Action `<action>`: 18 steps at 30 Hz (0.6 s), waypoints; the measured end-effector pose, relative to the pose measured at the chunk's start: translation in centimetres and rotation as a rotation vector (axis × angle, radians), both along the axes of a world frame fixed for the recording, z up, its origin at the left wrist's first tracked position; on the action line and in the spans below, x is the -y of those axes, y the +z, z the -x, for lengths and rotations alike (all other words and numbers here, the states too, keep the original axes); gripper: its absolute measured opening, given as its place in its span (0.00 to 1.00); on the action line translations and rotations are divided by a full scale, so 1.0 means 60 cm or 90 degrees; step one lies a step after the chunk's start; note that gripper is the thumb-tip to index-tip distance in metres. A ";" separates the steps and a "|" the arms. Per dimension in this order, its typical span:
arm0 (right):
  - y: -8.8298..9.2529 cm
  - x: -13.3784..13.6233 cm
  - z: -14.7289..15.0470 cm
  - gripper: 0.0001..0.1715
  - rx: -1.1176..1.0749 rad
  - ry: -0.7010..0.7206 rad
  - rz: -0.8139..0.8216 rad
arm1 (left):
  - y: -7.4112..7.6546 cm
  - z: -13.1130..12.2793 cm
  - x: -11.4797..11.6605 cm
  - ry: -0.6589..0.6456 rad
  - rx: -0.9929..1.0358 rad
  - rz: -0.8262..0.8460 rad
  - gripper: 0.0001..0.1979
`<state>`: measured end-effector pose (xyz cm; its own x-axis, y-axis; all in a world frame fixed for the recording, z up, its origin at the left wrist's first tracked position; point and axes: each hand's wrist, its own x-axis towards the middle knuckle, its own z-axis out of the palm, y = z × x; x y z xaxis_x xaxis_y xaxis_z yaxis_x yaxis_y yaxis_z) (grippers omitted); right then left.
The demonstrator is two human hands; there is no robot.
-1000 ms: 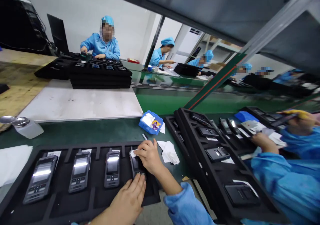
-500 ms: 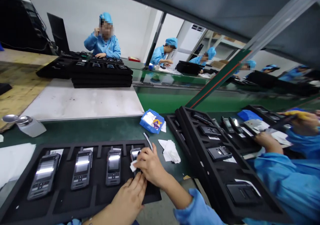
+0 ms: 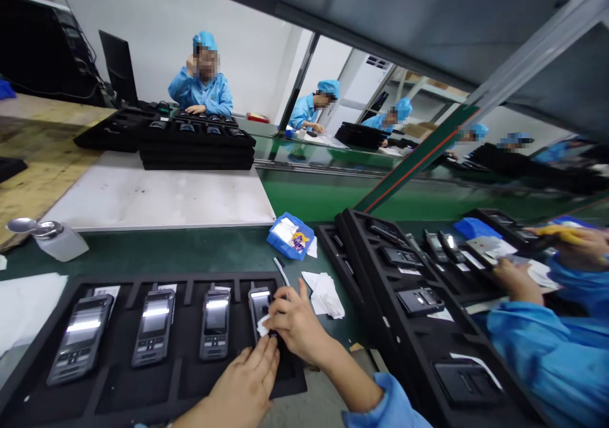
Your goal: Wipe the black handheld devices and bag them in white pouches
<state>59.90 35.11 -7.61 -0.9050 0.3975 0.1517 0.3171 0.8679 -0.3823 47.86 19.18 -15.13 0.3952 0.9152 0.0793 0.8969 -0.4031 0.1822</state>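
Note:
A black foam tray (image 3: 143, 393) lies in front of me with a row of keypad handsets, each with a stubby antenna and a lit or reflecting screen. My right hand (image 3: 297, 323) pinches a small white wipe (image 3: 262, 325) against the screen of the rightmost handset (image 3: 259, 298). Its lower part is hidden by my hands. My left hand (image 3: 250, 377) lies with fingers stretched out at that handset's lower end, fingertips touching the right hand's fingers. The other handsets (image 3: 216, 323) rest in their slots to the left, face up.
Behind the tray sit a blue bin (image 3: 290, 236) of small items, a thin grey stick (image 3: 281, 272) and crumpled white wipes (image 3: 326, 295). A dispenser bottle (image 3: 61, 243) stands at left. Stacked foam trays (image 3: 404, 345) flank my right, beside a co-worker's sleeve (image 3: 533, 336).
My right hand has shifted slightly right and down over the handset with the wipe, uncovering more of its screen. The left hand has stayed nearly still. The co-worker's hand at right has moved a little.

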 end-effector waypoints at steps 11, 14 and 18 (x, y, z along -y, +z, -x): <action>0.001 -0.049 0.032 0.18 -0.023 -0.100 -0.008 | -0.007 -0.003 -0.001 0.012 0.005 0.036 0.37; -0.008 -0.012 -0.012 0.18 -0.025 -0.138 0.022 | -0.007 -0.004 -0.001 0.020 0.010 0.027 0.36; -0.011 0.019 -0.025 0.18 -0.014 -0.139 0.052 | 0.003 -0.005 0.003 0.014 0.005 0.010 0.35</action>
